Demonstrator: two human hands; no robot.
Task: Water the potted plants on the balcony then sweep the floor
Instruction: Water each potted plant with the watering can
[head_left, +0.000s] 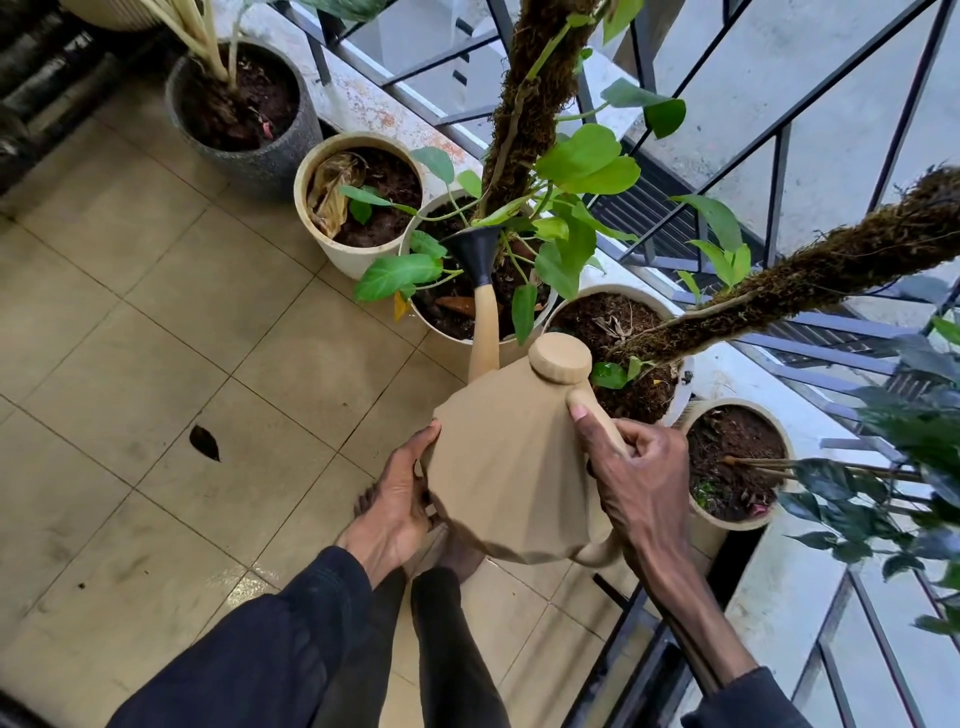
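Both hands' fingers (641, 449) clasp the watering can (514, 467) (spout over a pot (426, 312)).

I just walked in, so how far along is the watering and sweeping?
Nothing clearly looks finished. In hand: both hands, right on the handle and left under the body, tip the watering can so its spout is over the leafy pot. Left: possibly other pots, then sweeping; a leaf lies on the floor.

Pots (358, 208) line the railing (779, 171) at the tiled floor's (156, 338) right edge.
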